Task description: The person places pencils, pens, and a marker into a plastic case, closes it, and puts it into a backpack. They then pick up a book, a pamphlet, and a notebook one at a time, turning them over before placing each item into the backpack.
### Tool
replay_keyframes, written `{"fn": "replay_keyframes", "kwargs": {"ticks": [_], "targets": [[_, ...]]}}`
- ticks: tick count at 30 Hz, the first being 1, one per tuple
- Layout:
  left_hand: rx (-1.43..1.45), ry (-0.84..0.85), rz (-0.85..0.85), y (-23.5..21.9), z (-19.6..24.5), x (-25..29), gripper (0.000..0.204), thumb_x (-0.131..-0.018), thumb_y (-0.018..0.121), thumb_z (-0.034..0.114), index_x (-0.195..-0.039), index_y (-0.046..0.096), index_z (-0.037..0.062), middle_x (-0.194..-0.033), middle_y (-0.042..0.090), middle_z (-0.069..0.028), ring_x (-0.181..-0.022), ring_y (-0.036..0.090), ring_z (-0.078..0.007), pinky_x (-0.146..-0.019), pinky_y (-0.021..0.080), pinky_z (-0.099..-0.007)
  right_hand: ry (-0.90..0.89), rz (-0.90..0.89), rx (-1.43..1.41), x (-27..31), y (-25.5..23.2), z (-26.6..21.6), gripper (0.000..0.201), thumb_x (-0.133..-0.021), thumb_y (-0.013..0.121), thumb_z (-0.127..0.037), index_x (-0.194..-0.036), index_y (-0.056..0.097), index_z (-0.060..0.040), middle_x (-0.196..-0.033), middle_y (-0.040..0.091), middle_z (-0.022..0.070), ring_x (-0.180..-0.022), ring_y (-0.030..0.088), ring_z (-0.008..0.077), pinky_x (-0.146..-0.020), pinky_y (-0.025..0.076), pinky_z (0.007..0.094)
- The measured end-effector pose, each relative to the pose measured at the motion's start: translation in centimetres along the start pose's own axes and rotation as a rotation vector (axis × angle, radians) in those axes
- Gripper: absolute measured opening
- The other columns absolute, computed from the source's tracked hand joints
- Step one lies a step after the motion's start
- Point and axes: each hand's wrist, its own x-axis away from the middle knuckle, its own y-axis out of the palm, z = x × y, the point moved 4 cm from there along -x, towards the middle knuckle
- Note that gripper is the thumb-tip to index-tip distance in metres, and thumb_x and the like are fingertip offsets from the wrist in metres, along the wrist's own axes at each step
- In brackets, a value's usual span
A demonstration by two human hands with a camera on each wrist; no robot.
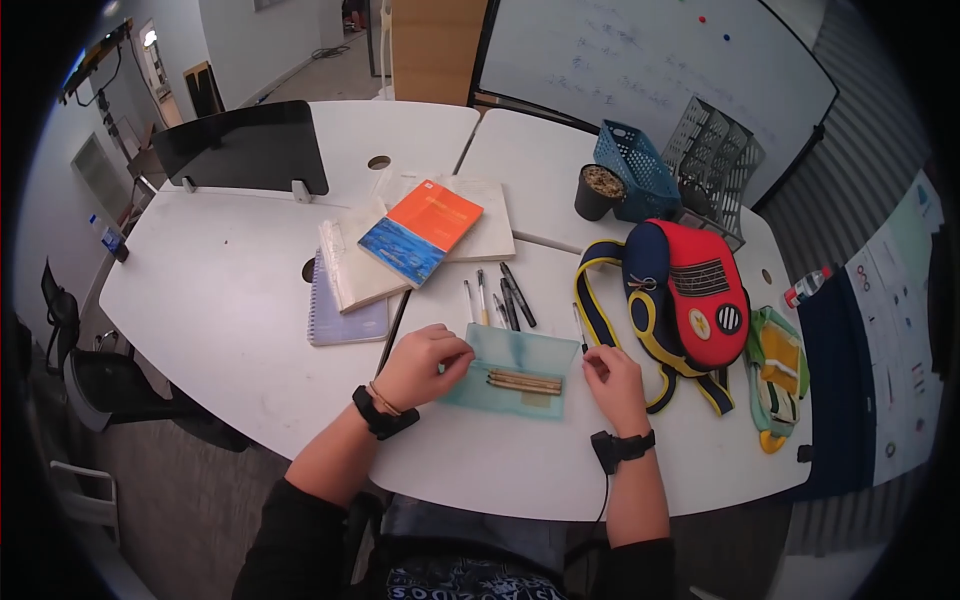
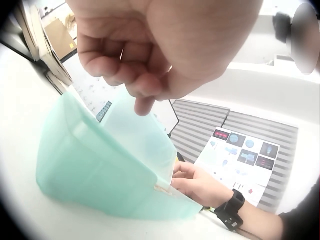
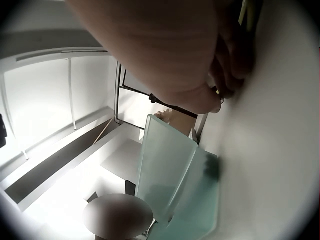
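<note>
A translucent teal pencil case [image 1: 470, 397] lies unfolded on the white table, with several wooden pencils [image 1: 525, 381] side by side in it. My left hand [image 1: 432, 362] hovers at the case's left edge, fingers loosely curled and holding nothing. In the left wrist view its fingers overlap the raised lid [image 2: 137, 135]. To the right of the case, my right hand [image 1: 615, 385] pinches the near end of a slim pen [image 1: 578, 322] between thumb and fingertips. The right wrist view shows these fingers close over the tabletop; the pen is mostly hidden there.
Several pens [image 1: 515, 295] lie beyond the case. Behind them are an orange-and-blue book [image 1: 425, 230], other books and a spiral notebook [image 1: 345, 318]. A red-and-navy backpack [image 1: 690, 290] and a green-yellow pouch [image 1: 775, 365] lie right. A plant pot [image 1: 598, 192] and blue basket [image 1: 635, 165] stand behind.
</note>
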Motion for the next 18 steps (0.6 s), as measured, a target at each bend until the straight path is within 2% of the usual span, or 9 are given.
{"fn": "replay_keyframes", "kwargs": {"ticks": [1, 3, 7, 10, 12, 14, 15, 17, 18], "targets": [[0.002, -0.019, -0.007, 0.1, 0.0, 0.0, 0.004, -0.087, 0.075, 0.001, -0.091, 0.077, 0.0018, -0.078, 0.070, -0.0106, -0.072, 0.065, -0.0272, -0.064, 0.053, -0.0387, 0.011, 0.003, 0.008, -0.1, -0.1, 0.1, 0.012, -0.091, 0.076, 0.000, -0.102, 0.072, -0.0016, -0.090, 0.071, 0.0101, -0.073, 0.072, 0.0176, -0.071, 0.058, 0.0287], [0.016, -0.043, -0.022, 0.2, 0.2, 0.0, 0.003, -0.088, 0.075, 0.003, -0.090, 0.076, 0.0022, -0.076, 0.069, -0.0105, -0.073, 0.066, -0.0283, -0.066, 0.054, -0.0400, 0.196, -0.020, -0.096, 0.0, -0.1, 0.8, 0.009, -0.092, 0.076, -0.001, -0.098, 0.069, -0.0004, -0.085, 0.075, 0.0082, -0.073, 0.071, 0.0128, -0.071, 0.057, 0.0267], [0.030, -0.060, -0.022, 0.5, 0.2, -0.1, 0.003, -0.088, 0.075, 0.002, -0.091, 0.077, 0.0021, -0.075, 0.068, -0.0099, -0.072, 0.066, -0.0270, -0.065, 0.054, -0.0383, 0.294, 0.041, -0.285, 0.0, 0.1, 3.3, 0.015, -0.092, 0.079, -0.005, -0.093, 0.065, -0.0004, -0.081, 0.075, 0.0056, -0.075, 0.071, 0.0113, -0.071, 0.056, 0.0266], [0.054, -0.103, -0.030, 0.6, -0.3, -0.1, 0.007, -0.089, 0.074, -0.001, -0.093, 0.078, 0.0010, -0.077, 0.067, -0.0100, -0.068, 0.067, -0.0222, -0.062, 0.054, -0.0329, 0.293, 0.149, -0.434, 0.0, -0.3, 4.7, 0.018, -0.094, 0.078, -0.004, -0.090, 0.061, -0.0016, -0.081, 0.074, 0.0043, -0.074, 0.070, 0.0110, -0.071, 0.054, 0.0255], [-0.010, 0.006, -0.041, 0.5, 0.1, -0.3, 0.007, -0.089, 0.074, -0.001, -0.093, 0.079, 0.0009, -0.078, 0.066, -0.0097, -0.068, 0.067, -0.0217, -0.063, 0.054, -0.0323, 0.292, 0.173, -0.547, -0.1, -0.7, 3.5, 0.020, -0.095, 0.078, -0.003, -0.092, 0.058, -0.0023, -0.089, 0.074, 0.0061, -0.079, 0.069, 0.0111, -0.074, 0.053, 0.0248], [0.026, -0.037, -0.051, 0.5, 0.4, -0.3, 0.006, -0.088, 0.075, 0.000, -0.092, 0.078, 0.0009, -0.079, 0.067, -0.0098, -0.070, 0.067, -0.0227, -0.064, 0.054, -0.0338, 0.327, 0.153, -0.822, 0.0, -0.9, 2.2, 0.024, -0.097, 0.075, 0.000, -0.112, 0.055, -0.0017, -0.099, 0.074, 0.0111, -0.087, 0.070, 0.0130, -0.077, 0.054, 0.0255], [0.056, -0.077, -0.059, 0.5, 0.4, -0.2, 0.005, -0.088, 0.075, 0.000, -0.091, 0.078, 0.0010, -0.080, 0.068, -0.0099, -0.072, 0.066, -0.0238, -0.065, 0.054, -0.0353, 0.330, 0.149, -0.821, 0.2, -1.1, 1.1, 0.024, -0.097, 0.075, 0.000, -0.112, 0.055, -0.0017, -0.099, 0.074, 0.0111, -0.087, 0.070, 0.0130, -0.077, 0.054, 0.0255], [0.085, -0.053, -0.100, 0.5, 0.3, -0.2, 0.007, -0.087, 0.075, 0.000, -0.093, 0.079, 0.0018, -0.081, 0.069, -0.0099, -0.074, 0.066, -0.0241, -0.067, 0.054, -0.0358, 0.246, 0.152, -0.917, 0.4, -1.4, -1.6, 0.045, -0.097, 0.072, 0.005, -0.131, 0.044, -0.0025, -0.109, 0.072, 0.0148, -0.096, 0.072, 0.0167, -0.082, 0.057, 0.0281], [0.114, -0.026, -0.140, 0.7, 0.3, -0.2, 0.009, -0.087, 0.075, 0.000, -0.095, 0.079, 0.0025, -0.083, 0.070, -0.0100, -0.076, 0.066, -0.0244, -0.070, 0.054, -0.0363, 0.245, 0.152, -0.916, 0.5, -1.3, -2.5, 0.045, -0.097, 0.072, 0.005, -0.131, 0.044, -0.0025, -0.109, 0.072, 0.0148, -0.096, 0.072, 0.0167, -0.082, 0.057, 0.0281]]}}
